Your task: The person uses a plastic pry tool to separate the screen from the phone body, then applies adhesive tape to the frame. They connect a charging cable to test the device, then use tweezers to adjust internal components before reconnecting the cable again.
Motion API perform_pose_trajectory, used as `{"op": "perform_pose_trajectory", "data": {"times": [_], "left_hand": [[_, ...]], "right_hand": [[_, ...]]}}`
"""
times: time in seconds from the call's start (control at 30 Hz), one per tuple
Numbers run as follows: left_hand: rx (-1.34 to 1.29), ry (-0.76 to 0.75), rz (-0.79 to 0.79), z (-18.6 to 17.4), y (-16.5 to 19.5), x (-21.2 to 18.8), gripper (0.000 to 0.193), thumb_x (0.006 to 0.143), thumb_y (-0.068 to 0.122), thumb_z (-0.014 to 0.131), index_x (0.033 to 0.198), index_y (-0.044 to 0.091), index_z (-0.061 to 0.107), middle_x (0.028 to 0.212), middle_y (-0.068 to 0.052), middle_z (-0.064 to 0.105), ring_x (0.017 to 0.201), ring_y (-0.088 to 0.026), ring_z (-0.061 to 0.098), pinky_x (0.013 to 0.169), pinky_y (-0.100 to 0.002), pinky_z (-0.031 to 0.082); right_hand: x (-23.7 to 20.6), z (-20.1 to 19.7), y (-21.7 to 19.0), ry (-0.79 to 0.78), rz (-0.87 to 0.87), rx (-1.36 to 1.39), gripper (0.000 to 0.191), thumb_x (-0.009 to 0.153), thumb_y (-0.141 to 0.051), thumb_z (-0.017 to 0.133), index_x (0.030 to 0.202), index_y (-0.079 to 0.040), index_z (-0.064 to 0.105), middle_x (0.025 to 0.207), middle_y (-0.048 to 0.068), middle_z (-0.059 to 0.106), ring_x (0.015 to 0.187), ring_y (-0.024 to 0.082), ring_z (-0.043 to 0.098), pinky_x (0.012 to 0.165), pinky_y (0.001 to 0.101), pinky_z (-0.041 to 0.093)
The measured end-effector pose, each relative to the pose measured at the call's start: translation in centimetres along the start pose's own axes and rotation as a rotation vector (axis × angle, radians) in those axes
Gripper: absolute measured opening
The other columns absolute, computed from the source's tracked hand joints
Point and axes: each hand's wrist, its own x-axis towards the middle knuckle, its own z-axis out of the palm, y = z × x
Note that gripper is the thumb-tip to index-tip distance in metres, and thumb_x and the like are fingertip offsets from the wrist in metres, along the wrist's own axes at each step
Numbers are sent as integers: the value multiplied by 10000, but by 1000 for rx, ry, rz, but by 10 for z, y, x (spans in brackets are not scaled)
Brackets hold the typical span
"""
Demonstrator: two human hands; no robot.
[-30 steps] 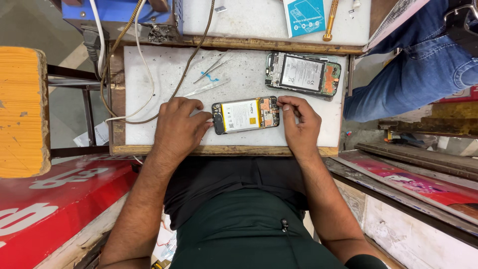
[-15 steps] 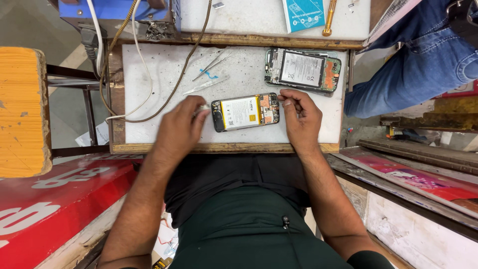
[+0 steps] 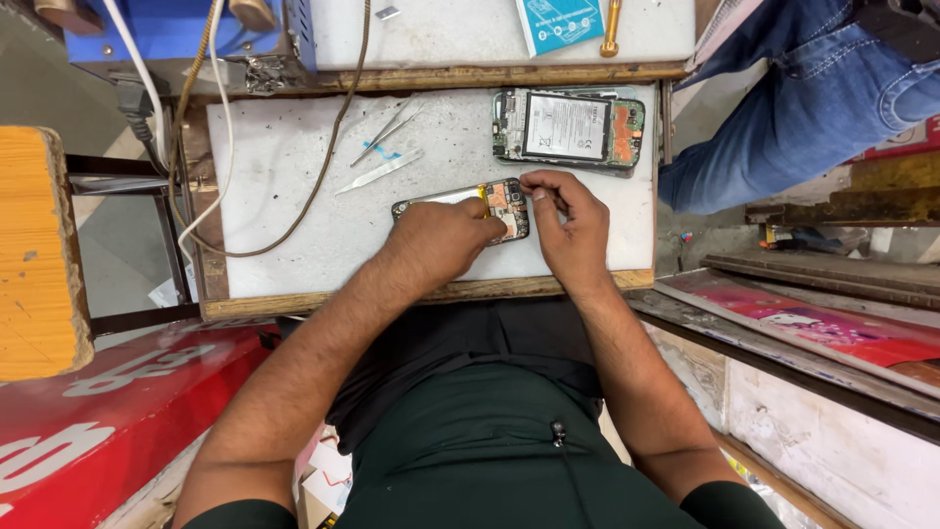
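Left hand (image 3: pixel 446 238) now lies over most of the open phone (image 3: pixel 504 204) near the board's (image 3: pixel 294 186) front edge, fingers pressed down on it. A moment ago we saw its yellow battery; now it's hidden. Our right hand (image 3: pixel 568 225) pinches something tiny at the phone's right end. Another open phone (image 3: pixel 570 129) sits at the back right corner.

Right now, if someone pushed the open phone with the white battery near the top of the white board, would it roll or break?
The open flat phone with the white battery probably would not roll: it lies flat on the white work board and would likely slide. It looks fragile, since its green circuit parts sit uncovered. It seems stiff rather than floppy, keeping a straight rectangular outline.
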Motion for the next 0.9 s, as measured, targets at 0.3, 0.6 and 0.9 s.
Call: {"op": "perform_pose_trajectory", "data": {"times": [0.3, 0.6, 0.9], "left_hand": [[8, -210, 69, -24, -2, 22, 237, 915, 133, 655, 1116, 242, 717, 1059, -43, 696, 869, -285, 725, 657, -460, 594], [-150, 51, -9, -13, -10, -4, 269, 879, 159, 722, 1147, 181, 708, 1052, -33, 709, 790, -287, 724, 636, -439, 582], [79, 100, 94, 0, -6, -29, 404, 868, 153, 702, 1256, 268, 721, 988, -21, 625, 612, -206, 693, 460, -382, 557]], "right_hand": [[1, -1, 0, 5, -23, -70, 158, 1037, 16, 608, 1160, 0, 707, 1066, 82, 763, 968, 108, 706, 868, 239, 565], [0, -2, 5, 0, -27, -12, 143, 1047, 9, 612, 1157, -7, 701, 1099, 67, 753, 977, 90, 693, 868, 227, 561], [-1, -2, 7, -14, -2, 43, 151, 1054, 15, 604, 1166, -5, 703, 1110, 59, 747, 968, 76, 671, 867, 217, 550]]}}
